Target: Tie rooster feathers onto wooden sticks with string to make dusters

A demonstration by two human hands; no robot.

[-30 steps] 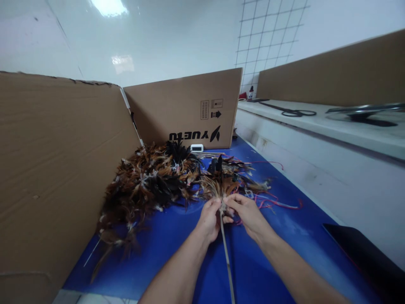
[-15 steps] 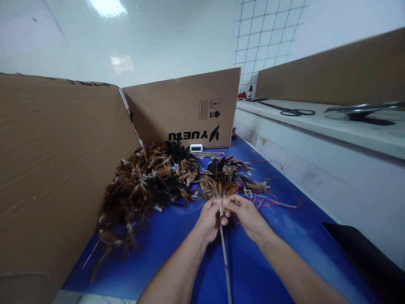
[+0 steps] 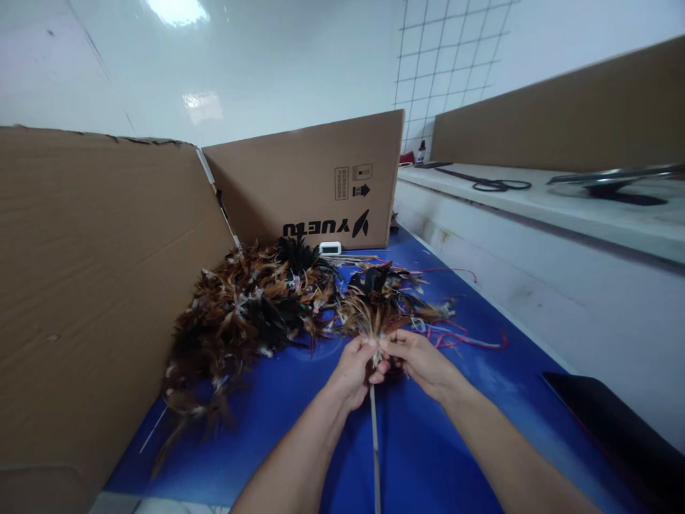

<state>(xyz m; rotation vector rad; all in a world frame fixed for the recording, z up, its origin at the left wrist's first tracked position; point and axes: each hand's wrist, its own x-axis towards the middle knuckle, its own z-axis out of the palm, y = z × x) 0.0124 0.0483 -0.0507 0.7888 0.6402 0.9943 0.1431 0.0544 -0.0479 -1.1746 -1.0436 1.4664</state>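
My left hand (image 3: 356, 370) and my right hand (image 3: 414, 357) meet at the middle of the view, both closed on the quill ends of a bunch of brown feathers (image 3: 374, 318). A thin pale stick (image 3: 375, 450) runs from beneath my fingers down to the bottom edge. The feathers fan out away from me, above my fingertips. How the stick and the quills join is hidden by my fingers. Just behind the bunch lie more dark and brown loose feathers (image 3: 369, 280).
A large heap of brown and black feathers (image 3: 257, 293) lies left on the blue table (image 3: 267, 442), against cardboard panels (image 3: 315, 178). Red string (image 3: 476, 343) is at right. A small white device (image 3: 330, 248) stands behind. Scissors (image 3: 500, 185) rest on the ledge; a black object (image 3: 604, 407) is at right.
The lower end of the stick has swung slightly left. My hands stay at the same place on the feather bunch, with small finger shifts. The view has moved slightly.
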